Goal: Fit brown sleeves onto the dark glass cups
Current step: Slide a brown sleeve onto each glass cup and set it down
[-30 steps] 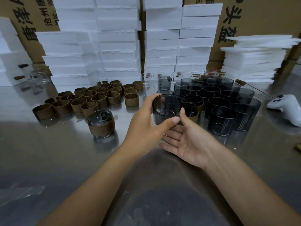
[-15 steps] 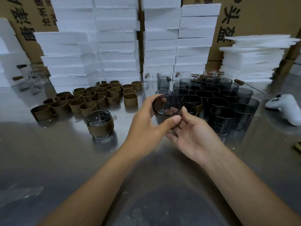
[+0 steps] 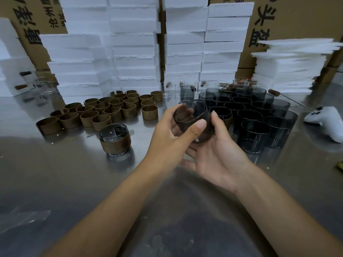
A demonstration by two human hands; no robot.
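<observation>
Dark glass cup (image 3: 192, 123), held above the tabletop (image 3: 55, 182) near the centre of the head view and tilted with its open mouth turned up and to the left. The left hand (image 3: 167, 138) gripped it, thumb laid across the near wall and fingers curled round the far side by the rim. The right hand (image 3: 219, 154) lay palm up beneath the cup's base, its fingers extended and relaxed under the left hand and its thumb upright against the cup's right wall. Whether the held cup carried a sleeve could not be told through the tinted glass. Left of the hands, one sleeved cup (image 3: 115, 140) stood upright on the tabletop, a brown band round its lower body. Behind it, loose brown sleeves (image 3: 111, 110) stood on end in a close group, many touching one another. Right of the hands, bare dark glass cups (image 3: 250, 112) stood upright and packed together, with a few clear glass cups (image 3: 167, 89) in a row behind them. A white controller (image 3: 326, 121) rested at the right edge of the tabletop, apart from the cups. White foam blocks (image 3: 133, 43) were stacked in columns along the back, a pile of thin foam sheets (image 3: 291, 65) stood at the right, and cardboard boxes (image 3: 297, 19) with printed characters stood behind.
</observation>
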